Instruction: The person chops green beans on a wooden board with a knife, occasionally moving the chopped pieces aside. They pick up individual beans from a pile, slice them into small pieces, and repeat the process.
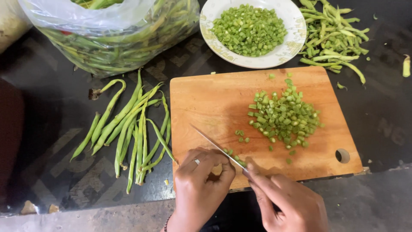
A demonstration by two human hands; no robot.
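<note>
— What colour are the beans (128, 129)?
— Green, same as the chopped bits (283, 118) on the light orange-brown board (206, 99).
— And the plate (292, 41), upper middle?
— White, with a faint yellowish pattern round the rim. The desk (51, 141) is black with dim grey marks.

Bare-armed, the left hand (201, 180) wears a silver finger ring and a beaded wrist bracelet (166, 223).
</note>
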